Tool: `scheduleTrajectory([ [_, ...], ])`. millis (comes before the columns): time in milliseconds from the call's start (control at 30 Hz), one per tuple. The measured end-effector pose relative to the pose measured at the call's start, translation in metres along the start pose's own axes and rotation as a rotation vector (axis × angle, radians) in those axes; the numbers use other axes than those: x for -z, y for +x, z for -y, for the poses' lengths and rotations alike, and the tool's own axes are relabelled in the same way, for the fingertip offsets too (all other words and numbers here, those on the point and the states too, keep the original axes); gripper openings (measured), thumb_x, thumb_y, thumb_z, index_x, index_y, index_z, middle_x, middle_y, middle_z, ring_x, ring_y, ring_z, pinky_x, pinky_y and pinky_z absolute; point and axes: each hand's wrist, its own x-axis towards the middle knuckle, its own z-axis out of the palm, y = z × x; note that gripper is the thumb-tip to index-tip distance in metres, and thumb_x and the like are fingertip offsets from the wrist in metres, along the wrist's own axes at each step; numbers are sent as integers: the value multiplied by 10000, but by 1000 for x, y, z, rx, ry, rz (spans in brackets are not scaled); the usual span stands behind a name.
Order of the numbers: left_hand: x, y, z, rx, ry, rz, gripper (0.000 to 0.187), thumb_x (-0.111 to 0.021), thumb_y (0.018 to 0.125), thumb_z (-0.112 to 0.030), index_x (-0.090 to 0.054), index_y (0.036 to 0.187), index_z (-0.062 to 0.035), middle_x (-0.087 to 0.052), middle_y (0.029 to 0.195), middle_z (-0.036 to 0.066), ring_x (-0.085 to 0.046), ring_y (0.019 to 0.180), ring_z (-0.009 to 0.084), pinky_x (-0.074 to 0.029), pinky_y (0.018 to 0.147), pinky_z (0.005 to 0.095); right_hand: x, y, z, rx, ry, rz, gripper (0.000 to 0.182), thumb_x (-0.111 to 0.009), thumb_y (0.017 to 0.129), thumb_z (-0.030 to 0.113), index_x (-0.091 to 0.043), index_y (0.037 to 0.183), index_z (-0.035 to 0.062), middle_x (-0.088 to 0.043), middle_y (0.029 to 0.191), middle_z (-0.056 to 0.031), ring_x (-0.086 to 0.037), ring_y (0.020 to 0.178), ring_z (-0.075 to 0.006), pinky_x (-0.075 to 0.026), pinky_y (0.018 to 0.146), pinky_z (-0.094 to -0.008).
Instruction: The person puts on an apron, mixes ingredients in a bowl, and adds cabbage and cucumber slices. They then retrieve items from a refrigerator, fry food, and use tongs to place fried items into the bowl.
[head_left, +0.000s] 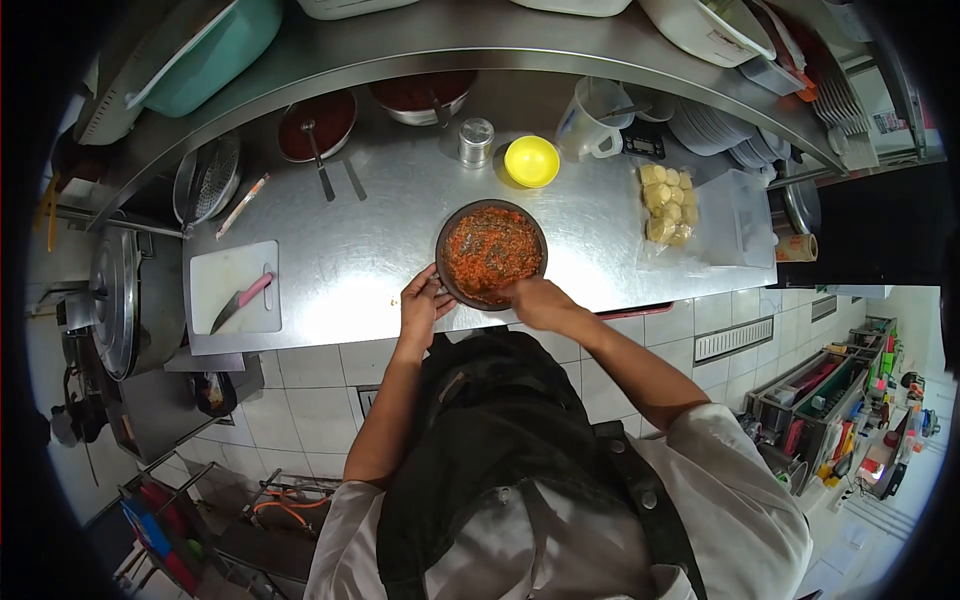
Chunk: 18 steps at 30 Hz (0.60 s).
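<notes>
A dark round pan [441,238] stands at the table's front edge, filled with a chunky red sauce [490,250] that has dark green flecks on top. My left hand [425,302] grips the pan's lower left rim with its fingertips. At the lower right rim, my right hand [543,304] is closed just over the sauce; whatever it holds is hidden under the fingers. Behind the pan are a yellow bowl [531,162] and a metal shaker [476,143].
A cutting board [235,290] with a pink-handled knife [255,289] lies left. Red sauce bowls [317,127] stand at the back, beneath a steel shelf [450,38]. To the right are a measuring jug [592,118], a bag of pale yellow pieces [668,205] and a clear plastic container [733,220].
</notes>
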Motion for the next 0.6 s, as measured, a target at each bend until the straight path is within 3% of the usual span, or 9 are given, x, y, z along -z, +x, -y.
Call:
scheduleTrajectory([
  [67, 0, -1, 2, 2, -3, 5, 341, -437, 924, -52, -494, 1259, -30, -601, 1013, 87, -634, 786, 187, -556, 729, 315, 12, 6, 10, -166, 16, -139, 356, -450, 783, 22, -617, 1097, 23, -624, 842, -281, -625, 827, -416, -496, 766, -485],
  [167, -1, 3, 0, -9, -16, 13, 332, -437, 922, -54, -492, 1247, -19, -601, 1007, 93, -635, 800, 197, -555, 745, 325, -15, 26, 6, -112, 27, -271, 403, -451, 785, 12, -595, 1160, 47, -622, 867, -270, -627, 772, -410, -494, 719, -486],
  [200, 0, 3, 0, -5, -19, 16, 331, -436, 922, -56, -490, 1246, -16, -601, 1005, 95, -637, 808, 201, -554, 752, 329, -22, 25, 9, -76, 75, -172, 422, -452, 778, -2, -573, 1180, 34, -616, 856, -282, -618, 786, -423, -482, 727, -494],
  [300, 0, 4, -3, 9, -8, 24, 328, -435, 921, -62, -495, 1240, -15, -596, 1017, 94, -645, 829, 210, -555, 748, 326, -39, 6, 8, 82, -1, -271, 434, -456, 747, -11, -596, 1153, 54, -623, 825, -277, -626, 782, -422, -499, 734, -484],
  [333, 0, 2, -5, 25, -3, 19, 326, -435, 921, -65, -497, 1237, -14, -596, 1019, 94, -648, 830, 212, -556, 746, 326, -30, 1, 5, 80, -7, -273, 434, -456, 747, -11, -596, 1153, 54, -623, 825, -277, -626, 782, -422, -499, 734, -484],
  [400, 0, 4, -7, 30, 15, 21, 324, -436, 917, -66, -501, 1230, -12, -600, 1007, 90, -653, 815, 213, -558, 733, 323, 2, -6, 10, -32, -38, -59, 449, -451, 756, 8, -601, 1173, 78, -624, 836, -277, -624, 799, -420, -492, 760, -484],
  [467, 2, 6, -2, 6, 11, 28, 342, -437, 934, -99, -481, 1260, -5, -602, 1020, 97, -647, 841, 223, -549, 743, 321, 5, 2, 25, -118, 13, -100, 433, -438, 766, 21, -620, 1154, 86, -623, 864, -280, -624, 826, -412, -483, 791, -483],
  [533, 2, 10, -3, 26, 19, 42, 339, -438, 934, -102, -487, 1256, -9, -601, 1027, 98, -648, 838, 223, -550, 739, 323, -1, 16, 30, -31, 65, -176, 384, -471, 801, 51, -622, 1153, 81, -626, 823, -274, -638, 795, -388, -504, 773, -457],
  [600, 5, 11, -5, 46, 30, 47, 336, -440, 934, -106, -493, 1252, -13, -600, 1034, 99, -648, 836, 224, -551, 736, 324, -13, 14, 21, 1, 81, -168, 412, -487, 787, 39, -606, 1179, 80, -629, 898, -274, -642, 805, -381, -510, 777, -447],
])
